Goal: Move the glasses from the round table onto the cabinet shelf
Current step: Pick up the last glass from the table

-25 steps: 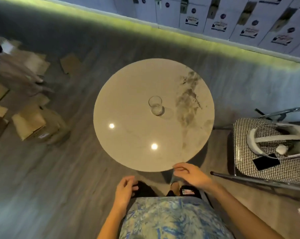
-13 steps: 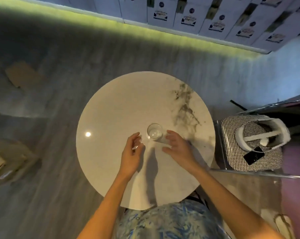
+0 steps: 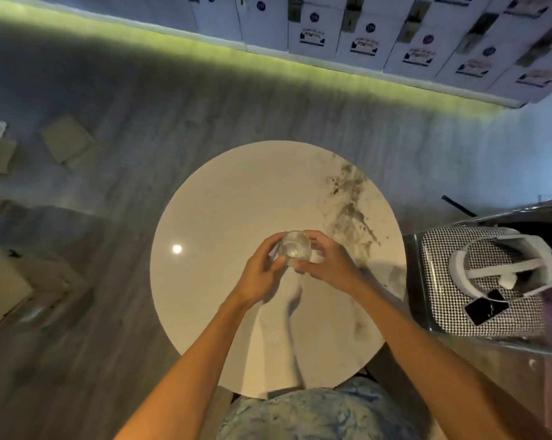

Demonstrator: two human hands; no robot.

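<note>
On the far left, flat brown cardboard pieces (image 3: 66, 141) lie scattered across a grey, wood-grained floor (image 3: 135, 122), their edges soft with blur. Further right stands the round table (image 3: 224, 201), a smooth, pale disc with a glossy top that mirrors a small bright lamp spot; dark, smoky marble veining runs down its right side.

Above the table's middle, both bare hands close around a single clear glass (image 3: 295, 251), a short, round tumbler seen from above, its rim and base showing as nested circles. The left hand (image 3: 258, 274) curls its fingers against the glass's left wall, and the right hand (image 3: 331, 265) wraps the right wall, thumb low and fingers arched over the far side, so the glass is pinched between the two. Whether its base touches the tabletop cannot be told.

To the right of the table is a seat with a black-and-white houndstooth cushion (image 3: 452, 249) inside a shiny metal frame. A white headset (image 3: 503, 265) with a curved band rests on it, and a flat black phone (image 3: 485, 305) lies at its near edge.
</note>
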